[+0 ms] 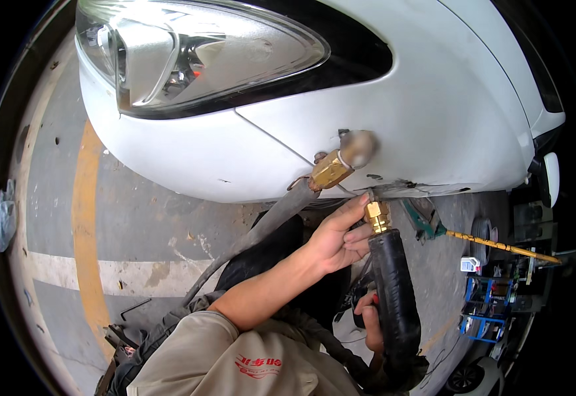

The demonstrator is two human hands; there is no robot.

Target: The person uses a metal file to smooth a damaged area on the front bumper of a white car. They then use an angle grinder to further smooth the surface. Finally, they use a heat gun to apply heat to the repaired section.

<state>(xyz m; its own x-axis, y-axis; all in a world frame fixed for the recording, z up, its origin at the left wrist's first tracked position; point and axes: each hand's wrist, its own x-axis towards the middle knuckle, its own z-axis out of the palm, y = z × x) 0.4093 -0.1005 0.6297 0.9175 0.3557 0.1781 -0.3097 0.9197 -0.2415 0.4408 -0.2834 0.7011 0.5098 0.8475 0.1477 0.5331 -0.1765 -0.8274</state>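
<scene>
My left hand (342,239) reaches up below the bumper of a white car (433,119). Its fingers are closed, with the fingertips against a brass fitting (378,216) on the end of a thick black sleeved tube (395,290). A thin grey metal piece shows at those fingertips. Behind the tube, my right hand (370,321) curls round a dark handle with a red spot, mostly hidden. A second brass fitting (331,170), with a blurred rounded tip, stands in front of the bumper on a grey hose (248,237) that runs past my left forearm.
The headlight (209,56) is above left. Dark scuffs mark the bumper's lower edge (407,185). A green jack-like tool (423,221) with a yellow bar (499,244) lies beyond the tube. Blue racks (489,297) and a white jug (470,264) stand at right; a hex key (135,308) lies at left.
</scene>
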